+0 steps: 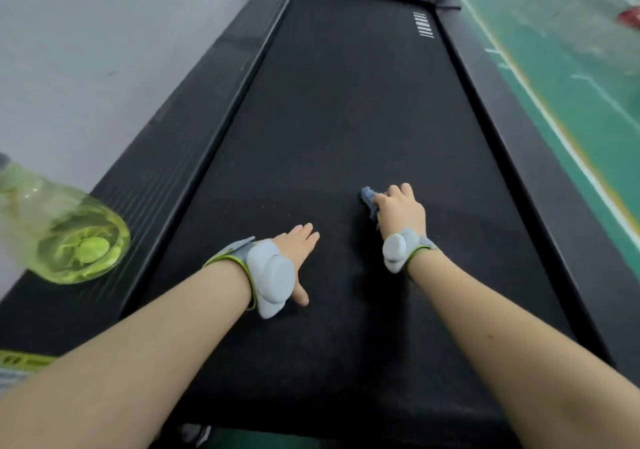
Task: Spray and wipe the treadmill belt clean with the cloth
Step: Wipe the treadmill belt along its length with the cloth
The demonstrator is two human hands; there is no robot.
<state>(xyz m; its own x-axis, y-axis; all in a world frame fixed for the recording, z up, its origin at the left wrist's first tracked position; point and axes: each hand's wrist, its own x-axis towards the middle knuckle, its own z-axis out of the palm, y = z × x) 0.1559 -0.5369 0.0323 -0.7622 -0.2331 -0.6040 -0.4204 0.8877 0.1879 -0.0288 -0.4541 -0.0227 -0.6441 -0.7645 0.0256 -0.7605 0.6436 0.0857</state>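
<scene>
The black treadmill belt (346, 102) runs from the bottom of the view up to the motor cover. My right hand (401, 208) is closed on a small bunched blue-grey cloth (369, 199) and presses it onto the belt right of centre. My left hand (299, 251) lies flat on the belt with fingers apart, holding nothing. Both wrists wear grey sensor bands. A translucent yellow-green spray bottle (65, 230) lies on its side on the left side rail, apart from both hands.
A ribbed black side rail (166, 158) borders the belt on the left, with a pale wall (86, 50) beyond it. The right rail (540, 178) meets a green floor (588, 68) with a white line. A red object (630, 19) sits far right.
</scene>
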